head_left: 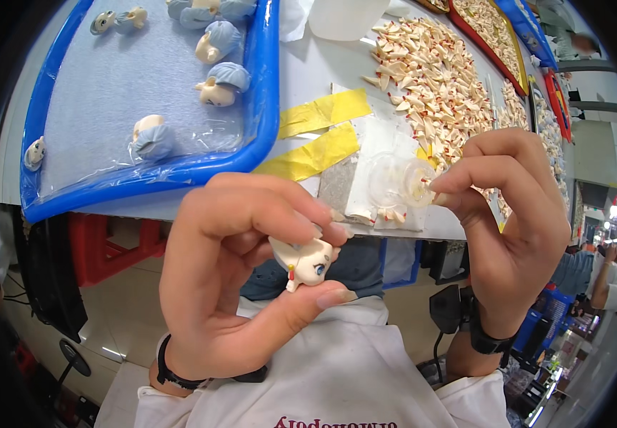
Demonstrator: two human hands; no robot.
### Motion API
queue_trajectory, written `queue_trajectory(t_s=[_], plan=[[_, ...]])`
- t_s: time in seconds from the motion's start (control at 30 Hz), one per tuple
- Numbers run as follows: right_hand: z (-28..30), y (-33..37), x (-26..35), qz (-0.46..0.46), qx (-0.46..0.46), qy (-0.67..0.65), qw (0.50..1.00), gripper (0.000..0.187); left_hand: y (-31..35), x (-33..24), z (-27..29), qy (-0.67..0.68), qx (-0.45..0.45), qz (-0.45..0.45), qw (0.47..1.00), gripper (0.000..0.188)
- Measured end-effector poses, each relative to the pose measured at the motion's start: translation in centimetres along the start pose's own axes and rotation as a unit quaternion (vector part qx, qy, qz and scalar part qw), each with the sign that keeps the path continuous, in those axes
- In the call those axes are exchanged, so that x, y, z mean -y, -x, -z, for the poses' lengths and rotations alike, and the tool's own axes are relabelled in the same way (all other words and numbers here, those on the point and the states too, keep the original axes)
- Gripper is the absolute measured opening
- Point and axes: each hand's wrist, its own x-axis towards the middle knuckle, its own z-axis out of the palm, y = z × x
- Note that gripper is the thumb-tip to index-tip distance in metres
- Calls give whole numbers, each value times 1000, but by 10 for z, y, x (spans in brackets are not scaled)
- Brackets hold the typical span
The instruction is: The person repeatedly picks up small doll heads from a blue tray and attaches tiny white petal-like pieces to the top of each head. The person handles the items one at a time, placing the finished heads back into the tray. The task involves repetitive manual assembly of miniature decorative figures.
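My left hand [216, 260] is closed on a small cream doll head [313, 264], held between thumb and fingers. The head has a painted blue eye, a pointed ear and a red-and-yellow earring. To its right, the thumb and index finger of my right hand [512, 221] are pinched together at the rim of a small clear plastic cup [388, 180]. Whatever those fingertips hold is too small to make out. Several small cream pieces with red tips [392, 215] lie beside the cup on a white sheet [371, 143].
A blue tray [264, 85] at the left holds several doll heads with light-blue hair [221, 41]. Yellow tape strips [326, 112] cross the table beside it. Behind the cup spreads a large pile of cream, red-tipped pieces [430, 75]. A red stool [112, 246] stands below the table.
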Motion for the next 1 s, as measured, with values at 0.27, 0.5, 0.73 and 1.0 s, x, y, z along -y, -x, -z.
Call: queue_trajectory(t_s=[0.27, 0.5, 0.73, 1.0], plan=[[3, 0, 3, -27, 25, 50, 998, 9, -14, 12, 2, 6, 105, -79, 991, 33], [-1, -1, 3, -18, -19, -22, 999, 8, -8, -9, -22, 232, -76, 195, 950, 47], [-20, 24, 9, -29, -87, -308, 947, 15, -6, 1, -25, 186, -105, 130, 968, 56], [-23, 28, 29, 25, -63, -185, 980, 11, -3, -3, -29, 150, -102, 139, 974, 56]])
